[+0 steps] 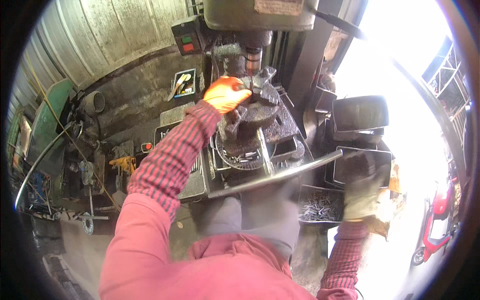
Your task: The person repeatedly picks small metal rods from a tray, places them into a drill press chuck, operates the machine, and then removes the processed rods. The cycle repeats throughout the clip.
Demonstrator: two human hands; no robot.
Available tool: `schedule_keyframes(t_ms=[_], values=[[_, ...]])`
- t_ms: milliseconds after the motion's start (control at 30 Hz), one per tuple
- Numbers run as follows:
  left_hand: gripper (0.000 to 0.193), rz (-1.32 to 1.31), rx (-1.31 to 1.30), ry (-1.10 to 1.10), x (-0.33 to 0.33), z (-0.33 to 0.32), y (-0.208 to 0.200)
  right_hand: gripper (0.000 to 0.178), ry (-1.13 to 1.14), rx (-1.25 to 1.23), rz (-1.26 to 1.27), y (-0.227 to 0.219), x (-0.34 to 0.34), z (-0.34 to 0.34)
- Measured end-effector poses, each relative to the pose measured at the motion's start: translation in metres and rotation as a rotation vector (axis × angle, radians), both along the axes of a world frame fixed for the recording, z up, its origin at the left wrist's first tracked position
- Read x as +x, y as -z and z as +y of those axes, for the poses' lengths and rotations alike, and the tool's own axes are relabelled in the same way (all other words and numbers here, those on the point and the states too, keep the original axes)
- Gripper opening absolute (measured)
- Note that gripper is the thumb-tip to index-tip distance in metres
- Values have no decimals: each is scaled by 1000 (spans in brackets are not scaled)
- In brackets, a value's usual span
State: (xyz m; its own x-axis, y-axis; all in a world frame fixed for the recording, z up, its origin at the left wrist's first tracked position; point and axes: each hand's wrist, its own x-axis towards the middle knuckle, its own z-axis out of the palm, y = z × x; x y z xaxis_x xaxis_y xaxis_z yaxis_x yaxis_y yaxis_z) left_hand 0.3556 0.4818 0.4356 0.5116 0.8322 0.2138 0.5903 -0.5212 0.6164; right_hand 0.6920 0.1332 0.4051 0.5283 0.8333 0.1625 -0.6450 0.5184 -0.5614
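The vise [261,116] seemed heavy, stiff, best held by its body — left hand [226,95] beside it, right hand [361,199] blurred, both grips impossible to tell.

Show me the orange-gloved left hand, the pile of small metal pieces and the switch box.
Orange-gloved left hand [226,95]: head view, back of the hand.
Pile of small metal pieces [320,205]: head view, middle of the heap.
Switch box [186,35]: head view, front face.
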Motion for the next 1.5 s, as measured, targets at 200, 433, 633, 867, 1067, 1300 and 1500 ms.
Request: schedule_keyframes(t_ms=[200, 433, 633, 867, 1067, 1300, 1500], values=[[36, -172, -122, 33, 27, 25, 17, 55, 44, -348, 123, 72, -35, 43], [37, -138, -152, 25, 29, 29, 19, 30, -375, -205, -1573, -36, -251, 84], [42, -176, -192, 65, 26, 35, 17, 55, -500, -564, -1586, 106, -195, 91], [31, -262, -170, 102, 24, 38, 28, 72, -243, -306, -1172, 23, -161, 46], [14, -437, -501, 90, 22, 41, 29, 64, -347, -110, -1826, 79, -185, 81], [12, -786, -395, 20, -2, 53, 32, 68, -252, -843, -896, 151, -46, 11], [10, -1064, -667, 20, -39, 23, 42, 65, -153, -825, -912, 166, -67, 0]])
